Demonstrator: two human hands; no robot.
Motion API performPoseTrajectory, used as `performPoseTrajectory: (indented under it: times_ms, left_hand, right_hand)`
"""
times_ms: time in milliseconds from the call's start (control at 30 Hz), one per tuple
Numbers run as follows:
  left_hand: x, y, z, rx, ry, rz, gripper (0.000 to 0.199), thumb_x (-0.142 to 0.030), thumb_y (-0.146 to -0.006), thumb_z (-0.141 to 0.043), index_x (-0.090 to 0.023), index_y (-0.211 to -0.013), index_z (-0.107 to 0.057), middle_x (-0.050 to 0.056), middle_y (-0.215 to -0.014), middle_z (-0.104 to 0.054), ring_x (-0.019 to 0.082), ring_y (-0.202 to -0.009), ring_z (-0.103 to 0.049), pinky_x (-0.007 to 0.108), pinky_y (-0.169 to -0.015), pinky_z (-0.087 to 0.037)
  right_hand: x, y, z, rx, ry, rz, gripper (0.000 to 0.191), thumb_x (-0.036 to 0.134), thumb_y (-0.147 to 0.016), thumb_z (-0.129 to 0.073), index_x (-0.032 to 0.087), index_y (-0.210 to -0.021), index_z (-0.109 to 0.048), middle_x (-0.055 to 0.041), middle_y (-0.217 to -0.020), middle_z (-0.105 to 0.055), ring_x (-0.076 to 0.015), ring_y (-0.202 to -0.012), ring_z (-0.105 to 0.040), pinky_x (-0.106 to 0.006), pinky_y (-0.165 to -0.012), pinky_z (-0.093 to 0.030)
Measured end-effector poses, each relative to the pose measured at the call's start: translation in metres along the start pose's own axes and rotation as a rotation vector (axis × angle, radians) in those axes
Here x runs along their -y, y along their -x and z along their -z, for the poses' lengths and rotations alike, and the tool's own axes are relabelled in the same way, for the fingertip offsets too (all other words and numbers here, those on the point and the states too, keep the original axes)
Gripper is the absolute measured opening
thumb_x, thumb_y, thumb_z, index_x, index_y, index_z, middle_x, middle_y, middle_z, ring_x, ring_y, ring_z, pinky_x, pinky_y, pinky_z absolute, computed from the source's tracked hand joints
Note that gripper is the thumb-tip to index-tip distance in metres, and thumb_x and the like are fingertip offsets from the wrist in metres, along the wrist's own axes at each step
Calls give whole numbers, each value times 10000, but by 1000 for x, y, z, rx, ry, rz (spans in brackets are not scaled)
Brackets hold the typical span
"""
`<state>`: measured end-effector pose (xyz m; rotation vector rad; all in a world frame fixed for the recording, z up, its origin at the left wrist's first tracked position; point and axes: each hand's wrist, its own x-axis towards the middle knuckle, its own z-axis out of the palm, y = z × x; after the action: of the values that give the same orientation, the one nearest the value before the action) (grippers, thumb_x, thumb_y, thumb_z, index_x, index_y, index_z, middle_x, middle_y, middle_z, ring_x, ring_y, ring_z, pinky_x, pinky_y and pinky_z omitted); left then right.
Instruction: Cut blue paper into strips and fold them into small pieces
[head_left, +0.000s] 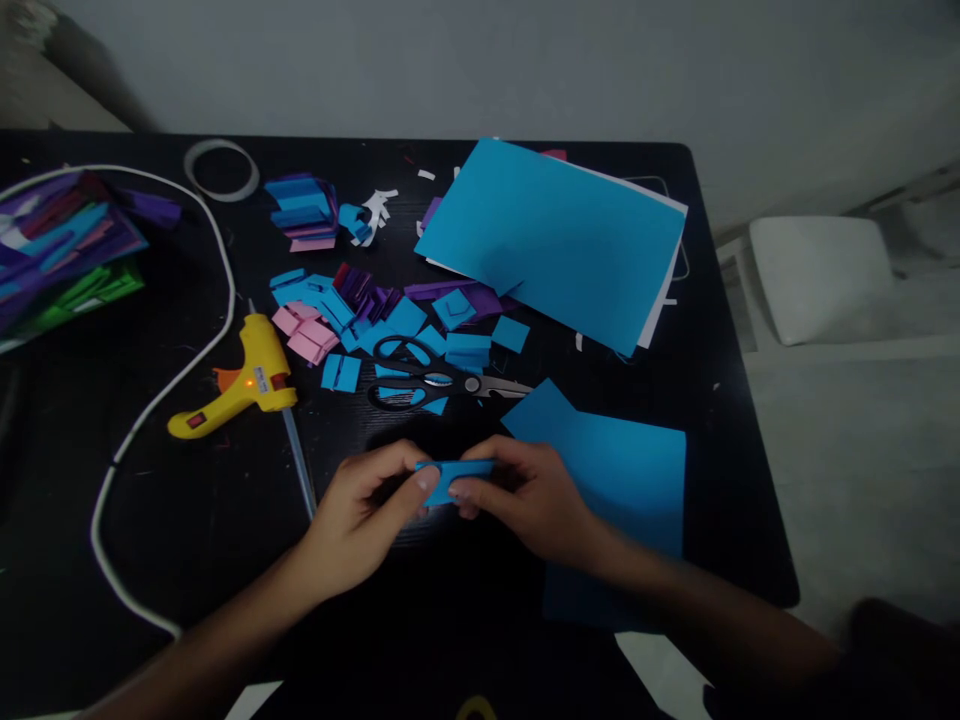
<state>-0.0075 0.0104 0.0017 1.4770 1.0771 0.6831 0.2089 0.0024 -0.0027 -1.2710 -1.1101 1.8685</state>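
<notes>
A small, folded-looking strip of bright blue paper (448, 473) is held at the lower centre of the frame, its long axis running nearly level from left to right. The left hand (367, 510) pinches its left end and the right hand (536, 495) grasps its right end, so neither hand is nearer. Black-handled metal scissors (472, 384) lie above it in the frame, blades pointing right. A yellow plastic glue gun (259, 372) rests on the black tabletop (739, 500) at centre left, nearer the left hand.
</notes>
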Motion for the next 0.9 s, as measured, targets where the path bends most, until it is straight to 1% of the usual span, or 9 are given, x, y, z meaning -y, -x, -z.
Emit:
performPoseTrajectory:
  times_ms: [100, 200, 267, 367, 467, 567, 633, 767, 900]
  left_hand:
    - [-1, 1, -1, -24, 18, 27, 334, -324, -1037, -574, -169, -750, -647, -28, -640, -594, 89, -580, -548, 187, -565, -445]
    - [-2, 0, 0, -20, 71, 58, 347, -330, -1036, -572, -170, -735, -638, -28, -629, -611, 86, -570, -563, 176, -559, -455]
    - [-2, -1, 1, -26, 97, 85, 330, -329, -1020, -597, -171, -732, -634, -28, -626, -620, 88, -566, -577, 174, -554, -461]
    - [-2, -2, 3, -16, 100, 112, 263, -314, -983, -644, -173, -761, -649, -22, -648, -633, 97, -580, -585, 182, -554, -464]
    - [-3, -4, 5, 38, 53, 82, 216, -273, -954, -657, -171, -764, -647, -23, -659, -616, 96, -587, -549, 186, -549, -442]
    - [-3, -5, 5, 115, -27, 1, 192, -205, -929, -635, -172, -740, -623, -35, -643, -582, 89, -580, -518, 180, -545, -418]
    - [-3, -5, 4, 144, -65, -43, 163, -178, -929, -621, -176, -766, -635, -35, -661, -594, 90, -595, -533, 182, -562, -426]
    - [0, -4, 1, 122, -91, -60, 184, -215, -985, -607, -178, -815, -668, -26, -689, -618, 92, -619, -564, 187, -593, -450]
    - [2, -4, 1, 72, -81, -74, 266, -227, -995, -621, -174, -735, -632, -40, -619, -580, 78, -560, -534, 180, -549, -424]
  right_hand:
    - [-1, 0, 0, -6, -20, 12, 194, 350, -844, -842, 191, -900, -745, 14, -719, -742, -142, -672, -708, -277, -672, -551]
    - [-1, -2, 1, -12, -111, -4, 255, 358, -819, -864, 189, -954, -730, 5, -754, -764, -157, -700, -739, -297, -703, -591]
    - [-2, -3, 1, -23, -169, -19, 290, 364, -805, -877, 188, -968, -716, 2, -775, -771, -163, -710, -752, -314, -723, -614]
    - [-3, -5, 2, -14, -209, -20, 286, 348, -800, -881, 191, -969, -710, 4, -785, -770, -162, -712, -757, -322, -738, -628]
    - [-4, -5, 2, -23, -209, -5, 288, 338, -794, -882, 198, -980, -712, 2, -799, -767, -157, -697, -749, -315, -714, -629]
    - [-4, -5, 2, -108, -145, 32, 290, 341, -785, -885, 207, -976, -714, 10, -799, -747, -140, -682, -720, -282, -663, -604]
    - [-3, -5, 1, -147, -102, 48, 284, 334, -784, -886, 211, -978, -719, 19, -774, -726, -132, -680, -702, -265, -644, -579]
    - [-2, -4, 1, -106, -107, 57, 286, 327, -787, -885, 211, -993, -725, 30, -733, -714, -127, -646, -695, -260, -632, -558]
    - [-1, -4, 1, -88, -125, 48, 294, 327, -790, -883, 210, -999, -713, 29, -739, -726, -133, -646, -714, -269, -642, -573]
